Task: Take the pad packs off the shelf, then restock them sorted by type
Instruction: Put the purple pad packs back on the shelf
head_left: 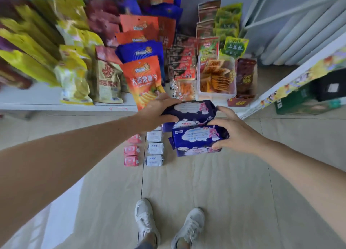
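Above floor tiles [206, 183], pad packs [196, 138] between both hands.

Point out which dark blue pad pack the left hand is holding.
The upper dark blue pack, by the shelf edge. The left hand grips its left end; the right hand grips the lower pack, nearer the camera.

The dark blue pad packs [198, 138] are wrapped in glossy, slightly crinkled plastic film. The snack bags [144, 80] on the white shelf [37, 99] look like shiny foil and plastic, one clear tub [216, 76] among them. The floor tiles [206, 183] are smooth with a dull sheen.
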